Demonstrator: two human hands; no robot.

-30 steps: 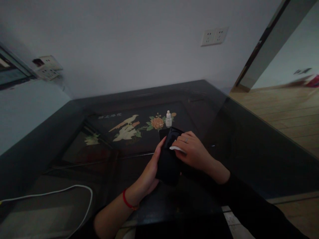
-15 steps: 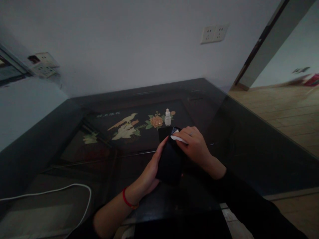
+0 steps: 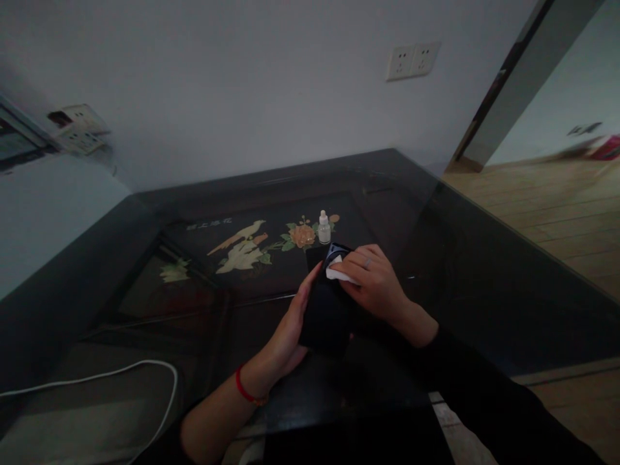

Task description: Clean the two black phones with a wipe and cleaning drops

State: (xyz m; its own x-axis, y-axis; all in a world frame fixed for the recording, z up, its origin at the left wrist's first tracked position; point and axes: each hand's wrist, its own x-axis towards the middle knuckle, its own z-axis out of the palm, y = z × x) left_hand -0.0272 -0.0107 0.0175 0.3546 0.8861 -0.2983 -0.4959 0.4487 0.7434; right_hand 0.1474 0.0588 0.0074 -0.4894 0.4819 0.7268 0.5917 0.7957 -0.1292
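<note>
- Phone (image 3: 323, 316), dark, is seen in the head view held above the middle of the tabletop (image 3: 484, 284), with its top end tilted toward the far edge.
- The step in hand, as I judge, is wiping the phone's top end with a white wipe (image 3: 336, 273); this calls for a steady hold and light pressure.
- Left hand (image 3: 290, 326) is curled around the phone's left side, gripping it from below.
- Right hand (image 3: 375, 284) has its fingers bent and pinches the wipe against the phone.
- A small dropper bottle (image 3: 323, 228) stands near, toward the far edge, apart from the phone.
</note>
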